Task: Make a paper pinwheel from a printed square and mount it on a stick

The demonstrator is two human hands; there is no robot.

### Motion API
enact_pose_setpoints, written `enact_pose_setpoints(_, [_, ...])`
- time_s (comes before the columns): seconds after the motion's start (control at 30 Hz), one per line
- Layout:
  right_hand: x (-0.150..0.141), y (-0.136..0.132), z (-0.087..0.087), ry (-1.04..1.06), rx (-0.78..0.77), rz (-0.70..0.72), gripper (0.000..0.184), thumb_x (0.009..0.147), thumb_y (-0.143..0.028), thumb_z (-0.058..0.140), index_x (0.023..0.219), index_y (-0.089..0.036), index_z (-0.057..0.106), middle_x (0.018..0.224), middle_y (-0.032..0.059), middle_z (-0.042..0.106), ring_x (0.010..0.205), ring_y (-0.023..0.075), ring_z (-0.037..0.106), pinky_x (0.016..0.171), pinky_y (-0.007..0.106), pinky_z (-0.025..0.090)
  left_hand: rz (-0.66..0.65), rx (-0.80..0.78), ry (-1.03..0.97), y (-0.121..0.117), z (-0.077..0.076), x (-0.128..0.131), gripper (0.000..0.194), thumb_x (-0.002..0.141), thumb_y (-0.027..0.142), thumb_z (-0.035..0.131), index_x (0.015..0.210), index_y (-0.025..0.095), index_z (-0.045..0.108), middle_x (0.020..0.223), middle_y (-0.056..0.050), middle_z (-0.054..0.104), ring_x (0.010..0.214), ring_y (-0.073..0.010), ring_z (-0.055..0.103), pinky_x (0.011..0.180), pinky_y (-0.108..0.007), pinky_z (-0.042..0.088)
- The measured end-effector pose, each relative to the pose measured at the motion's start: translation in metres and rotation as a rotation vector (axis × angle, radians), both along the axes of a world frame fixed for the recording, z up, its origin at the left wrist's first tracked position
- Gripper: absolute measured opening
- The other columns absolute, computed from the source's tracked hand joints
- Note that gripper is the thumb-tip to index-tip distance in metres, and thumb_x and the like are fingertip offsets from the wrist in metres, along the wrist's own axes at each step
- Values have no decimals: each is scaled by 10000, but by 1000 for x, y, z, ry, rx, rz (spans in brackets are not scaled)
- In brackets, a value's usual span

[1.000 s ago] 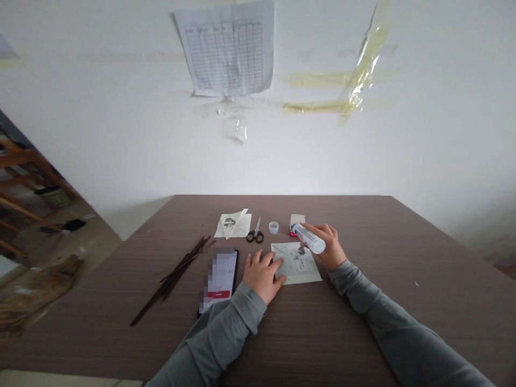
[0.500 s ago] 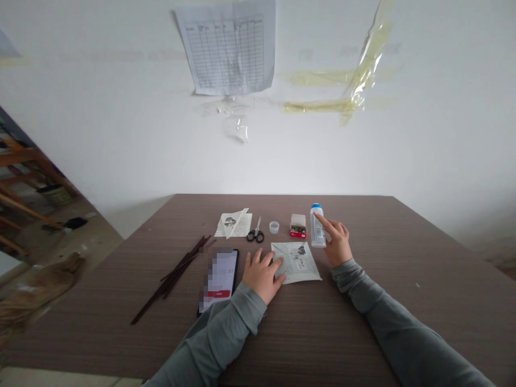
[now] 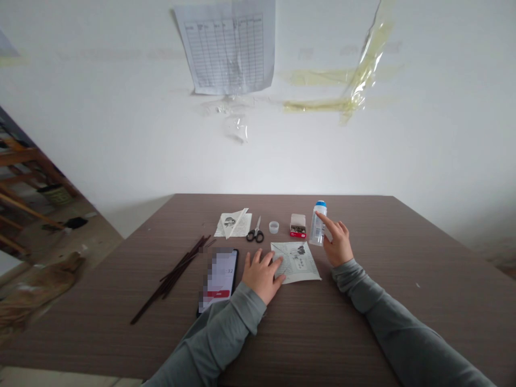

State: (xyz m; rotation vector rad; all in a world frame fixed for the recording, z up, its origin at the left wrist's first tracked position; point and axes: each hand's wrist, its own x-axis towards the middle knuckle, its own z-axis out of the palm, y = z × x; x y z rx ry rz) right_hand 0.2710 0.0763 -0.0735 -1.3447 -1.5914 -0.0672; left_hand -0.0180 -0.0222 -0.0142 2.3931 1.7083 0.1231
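Observation:
My left hand [image 3: 261,274] lies flat with its fingers spread, the fingertips and thumb on the left edge of a square piece of printed paper [image 3: 300,269]. Just right of that paper, my right hand [image 3: 337,244] grips a translucent bottle [image 3: 317,228] with a blue cap. The index finger stretches along the bottle's upper side, while the thumb is hidden. The bottle tilts slightly to the right; whether its base touches the table I cannot tell. Behind the paper stands an opened red-and-white small box [image 3: 298,227] with small pieces inside.
Black-handled scissors [image 3: 255,232], a small clear cup [image 3: 273,227] and folded printed paper [image 3: 233,224] lie farther back on the brown table [image 3: 363,344]. To the left are a phone [image 3: 221,277] and several dark thin strips [image 3: 177,274]. A white wall [image 3: 258,166] borders the back edge.
The bottle in my right hand has shifted slightly up and its top has tipped to the right. My left hand and the paper have stayed in place.

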Motion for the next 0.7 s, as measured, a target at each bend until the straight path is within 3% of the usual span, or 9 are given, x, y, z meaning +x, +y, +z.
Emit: enact_pose_setpoints(0.7, [-2, -2, 7, 44, 4, 36, 729, 922, -204, 626, 1574, -353, 917, 1289, 97, 987, 1255, 396, 888, 1411, 825, 514, 1, -25, -11, -2, 3, 2, 585, 1232, 311, 787, 1816, 319, 812, 1951, -144, 722, 1871, -519, 571, 1578, -882, 397])
